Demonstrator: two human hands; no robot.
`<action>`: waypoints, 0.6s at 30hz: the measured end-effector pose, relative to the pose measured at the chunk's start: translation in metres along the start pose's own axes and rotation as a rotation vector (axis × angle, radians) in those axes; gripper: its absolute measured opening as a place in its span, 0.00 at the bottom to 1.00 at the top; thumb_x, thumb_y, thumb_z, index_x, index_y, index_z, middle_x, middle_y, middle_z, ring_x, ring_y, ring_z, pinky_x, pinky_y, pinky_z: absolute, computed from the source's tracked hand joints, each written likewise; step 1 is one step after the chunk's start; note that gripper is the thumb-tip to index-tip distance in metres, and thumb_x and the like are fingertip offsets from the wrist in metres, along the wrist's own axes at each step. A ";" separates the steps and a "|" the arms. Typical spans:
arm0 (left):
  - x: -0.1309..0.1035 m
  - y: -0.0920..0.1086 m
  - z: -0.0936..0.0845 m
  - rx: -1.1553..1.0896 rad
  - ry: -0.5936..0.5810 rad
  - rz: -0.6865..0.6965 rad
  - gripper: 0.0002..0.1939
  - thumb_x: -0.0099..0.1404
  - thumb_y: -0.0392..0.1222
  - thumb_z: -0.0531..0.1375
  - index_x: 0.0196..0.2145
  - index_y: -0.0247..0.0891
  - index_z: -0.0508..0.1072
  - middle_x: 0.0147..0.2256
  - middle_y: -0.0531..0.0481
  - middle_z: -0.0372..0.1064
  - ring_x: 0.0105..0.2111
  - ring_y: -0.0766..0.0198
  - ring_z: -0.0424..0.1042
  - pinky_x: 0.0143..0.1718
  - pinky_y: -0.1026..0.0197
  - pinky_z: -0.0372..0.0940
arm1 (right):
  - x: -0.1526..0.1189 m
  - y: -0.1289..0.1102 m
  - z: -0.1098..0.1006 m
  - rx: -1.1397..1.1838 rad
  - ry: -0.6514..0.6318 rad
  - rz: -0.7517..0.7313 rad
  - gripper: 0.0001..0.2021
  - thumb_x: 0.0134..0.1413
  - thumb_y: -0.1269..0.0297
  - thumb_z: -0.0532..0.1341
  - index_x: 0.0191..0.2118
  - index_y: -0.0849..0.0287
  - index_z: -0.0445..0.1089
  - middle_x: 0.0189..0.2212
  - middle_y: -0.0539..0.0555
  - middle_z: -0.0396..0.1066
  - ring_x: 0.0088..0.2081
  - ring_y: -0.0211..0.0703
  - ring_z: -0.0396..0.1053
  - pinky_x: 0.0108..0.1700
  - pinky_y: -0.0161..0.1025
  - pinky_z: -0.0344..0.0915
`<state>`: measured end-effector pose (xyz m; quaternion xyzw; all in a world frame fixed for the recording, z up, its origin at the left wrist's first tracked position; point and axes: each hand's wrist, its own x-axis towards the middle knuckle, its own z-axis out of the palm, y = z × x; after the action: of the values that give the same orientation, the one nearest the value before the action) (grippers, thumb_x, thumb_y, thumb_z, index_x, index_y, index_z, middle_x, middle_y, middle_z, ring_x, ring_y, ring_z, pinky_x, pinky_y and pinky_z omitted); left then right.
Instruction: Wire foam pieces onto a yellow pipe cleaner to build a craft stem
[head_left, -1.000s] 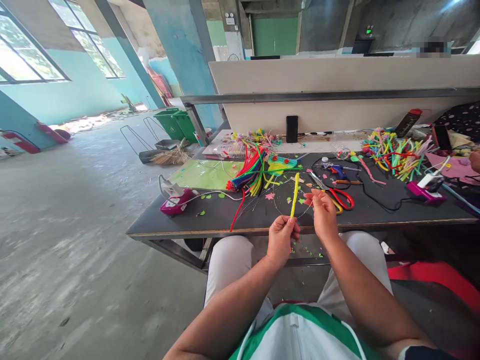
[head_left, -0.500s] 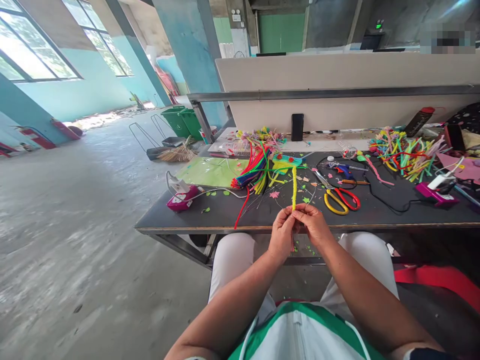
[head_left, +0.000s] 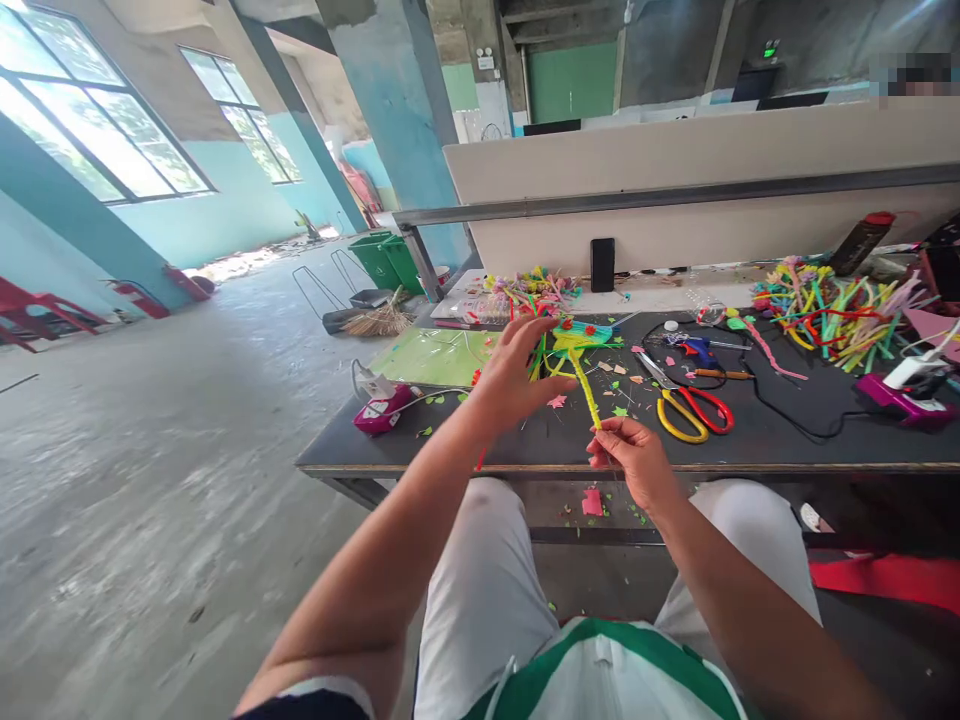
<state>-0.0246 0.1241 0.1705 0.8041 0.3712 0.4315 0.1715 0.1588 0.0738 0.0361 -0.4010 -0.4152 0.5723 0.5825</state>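
Observation:
Pinched at its lower end by my right hand [head_left: 628,455], a yellow pipe cleaner [head_left: 585,388] points up and slightly left over the table's front part. My left hand [head_left: 517,372] is reached forward, fingers apart and holding nothing. It hovers over the bundle of coloured pipe cleaners [head_left: 538,360], most of which it hides. Behind the held piece lies a small teal-and-yellow packet [head_left: 589,333]. Scissors [head_left: 694,412] with one yellow and one red handle rest to the right of my right hand.
A blue glue gun [head_left: 699,350] with its cord lies beyond the scissors. Mixed pipe cleaners [head_left: 832,310] are heaped at right, near a dark bottle [head_left: 862,243]. A phone [head_left: 602,265] leans on the divider. Purple power strips [head_left: 382,408] stand at both sides. Paper scraps dot the table [head_left: 450,455].
My left hand has let go of the yellow pipe cleaner and moved forward and left, opening. My right hand keeps hold of it, and the piece now tilts left. The view has shifted slightly.

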 end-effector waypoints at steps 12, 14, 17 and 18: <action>0.054 0.009 0.007 0.350 -0.474 -0.131 0.08 0.49 0.41 0.63 0.28 0.36 0.77 0.21 0.55 0.67 0.26 0.67 0.64 0.30 0.63 0.56 | -0.005 0.001 0.000 -0.076 -0.007 0.004 0.12 0.47 0.55 0.65 0.33 0.58 0.71 0.23 0.49 0.71 0.18 0.34 0.66 0.23 0.32 0.66; 0.053 0.007 0.010 0.380 -0.449 -0.126 0.06 0.49 0.40 0.63 0.25 0.36 0.77 0.20 0.56 0.66 0.25 0.67 0.63 0.30 0.63 0.55 | -0.005 0.003 -0.001 -0.076 0.015 -0.001 0.12 0.47 0.54 0.64 0.31 0.59 0.71 0.23 0.49 0.71 0.18 0.33 0.65 0.22 0.32 0.65; 0.051 0.006 0.016 0.435 -0.407 -0.106 0.04 0.48 0.39 0.63 0.24 0.37 0.76 0.19 0.56 0.66 0.25 0.67 0.64 0.30 0.62 0.55 | -0.003 0.006 -0.001 -0.095 0.073 -0.018 0.13 0.47 0.54 0.64 0.29 0.60 0.71 0.21 0.49 0.71 0.17 0.33 0.65 0.21 0.32 0.64; 0.050 0.006 0.018 0.444 -0.395 -0.103 0.04 0.48 0.39 0.63 0.23 0.37 0.75 0.19 0.56 0.66 0.25 0.66 0.64 0.30 0.62 0.55 | -0.002 0.008 -0.001 -0.102 0.091 -0.024 0.13 0.47 0.54 0.64 0.28 0.60 0.71 0.21 0.49 0.71 0.17 0.33 0.65 0.20 0.31 0.64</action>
<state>0.0101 0.1581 0.1922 0.8705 0.4561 0.1657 0.0821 0.1572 0.0717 0.0284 -0.4509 -0.4217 0.5244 0.5865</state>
